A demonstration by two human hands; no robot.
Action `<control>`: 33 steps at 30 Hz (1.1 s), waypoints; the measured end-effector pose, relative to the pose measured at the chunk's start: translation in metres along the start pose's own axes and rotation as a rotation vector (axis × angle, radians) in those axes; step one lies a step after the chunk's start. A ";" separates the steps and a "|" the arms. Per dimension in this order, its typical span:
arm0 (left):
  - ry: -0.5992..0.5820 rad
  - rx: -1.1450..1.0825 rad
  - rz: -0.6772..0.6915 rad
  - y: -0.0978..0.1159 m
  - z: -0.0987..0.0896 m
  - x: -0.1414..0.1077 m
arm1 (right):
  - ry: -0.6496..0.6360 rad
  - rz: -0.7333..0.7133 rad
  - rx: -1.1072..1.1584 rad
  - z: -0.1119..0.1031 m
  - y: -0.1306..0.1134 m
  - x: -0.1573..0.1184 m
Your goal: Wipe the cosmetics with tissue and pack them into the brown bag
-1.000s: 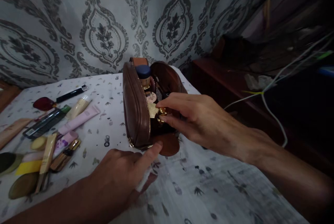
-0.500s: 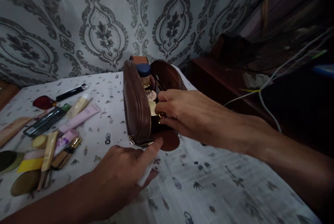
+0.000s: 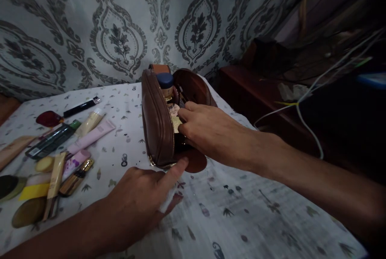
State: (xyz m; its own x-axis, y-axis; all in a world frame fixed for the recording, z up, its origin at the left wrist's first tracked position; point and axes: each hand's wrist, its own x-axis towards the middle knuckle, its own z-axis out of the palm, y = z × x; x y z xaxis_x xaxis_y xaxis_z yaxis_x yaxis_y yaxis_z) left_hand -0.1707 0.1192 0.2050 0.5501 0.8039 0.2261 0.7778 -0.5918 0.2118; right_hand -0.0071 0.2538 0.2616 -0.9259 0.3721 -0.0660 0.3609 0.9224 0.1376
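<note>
A brown leather makeup bag [image 3: 157,120] lies unzipped on the patterned cloth, its lid folded back to the right. Inside stand a blue-capped jar [image 3: 165,81], a round pale item [image 3: 173,109] and a yellowish item [image 3: 176,124]. My right hand [image 3: 208,126] reaches into the bag's near end with curled, closed fingers; their tips and whatever they grip are hidden. With its index finger stretched out, my left hand [image 3: 147,194] presses the brown flap [image 3: 197,161] at the bag's front. The left thumb is apart, and nothing shows in that hand.
Left of the bag lie several cosmetics, among them a pink tube [image 3: 92,135], a dark green bottle [image 3: 52,140], a black stick [image 3: 81,107] and a gold-capped bottle [image 3: 76,177]. Patterned fabric [image 3: 120,29] rises behind. White cables [image 3: 306,90] hang at the right.
My right hand has shifted slightly left and lower into the bag; a small gold item seen at its fingers before is now hidden. My left hand stays on the flap.
</note>
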 end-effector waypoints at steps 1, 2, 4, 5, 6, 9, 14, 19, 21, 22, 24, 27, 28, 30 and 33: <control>-0.007 0.000 -0.006 0.000 0.000 0.000 | 0.008 -0.006 -0.009 0.001 0.000 0.000; -0.013 0.005 -0.011 0.000 0.000 0.000 | 0.015 -0.011 -0.016 0.002 0.001 -0.001; -0.018 0.024 -0.019 0.001 -0.001 0.000 | 0.029 -0.020 -0.027 0.002 0.002 -0.001; -0.025 0.031 -0.027 0.001 -0.002 0.000 | 0.033 -0.022 -0.034 0.002 0.002 -0.001; -0.039 0.032 -0.037 0.002 -0.003 0.000 | 0.032 -0.023 -0.041 0.002 0.002 0.000; -0.102 0.020 -0.079 0.003 -0.005 0.000 | 0.011 -0.009 -0.059 -0.001 0.000 0.001; -0.146 0.024 -0.123 0.005 -0.009 -0.003 | 0.018 0.032 -0.086 -0.002 -0.005 0.001; -0.073 -0.004 -0.151 0.011 -0.017 -0.017 | 0.037 0.030 -0.126 0.003 -0.006 -0.001; -0.037 -0.044 -0.146 0.013 -0.022 -0.027 | 0.073 0.015 -0.130 0.007 -0.004 0.000; -0.016 -0.073 -0.134 0.014 -0.025 -0.033 | 0.098 0.000 -0.127 0.009 -0.003 0.000; 0.008 -0.148 -0.119 0.015 -0.032 -0.046 | 0.154 -0.026 -0.102 0.013 0.000 0.001; 0.002 -0.261 -0.233 0.012 -0.046 -0.068 | 0.240 -0.012 -0.006 0.018 0.005 -0.001; 0.014 -0.275 -0.320 0.009 -0.052 -0.076 | 0.269 -0.007 0.033 0.019 0.005 -0.003; 0.086 -0.257 -0.508 0.002 -0.063 -0.090 | 0.349 -0.010 0.098 0.019 0.005 -0.008; 0.198 -0.180 -0.719 -0.009 -0.074 -0.108 | 0.581 0.036 0.159 0.012 -0.009 -0.020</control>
State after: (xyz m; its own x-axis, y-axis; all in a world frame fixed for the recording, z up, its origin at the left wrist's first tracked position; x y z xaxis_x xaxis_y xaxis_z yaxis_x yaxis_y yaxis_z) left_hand -0.2594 0.0334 0.2486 -0.1504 0.9791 0.1370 0.8528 0.0584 0.5189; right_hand 0.0091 0.2396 0.2497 -0.8062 0.3271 0.4930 0.3639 0.9312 -0.0227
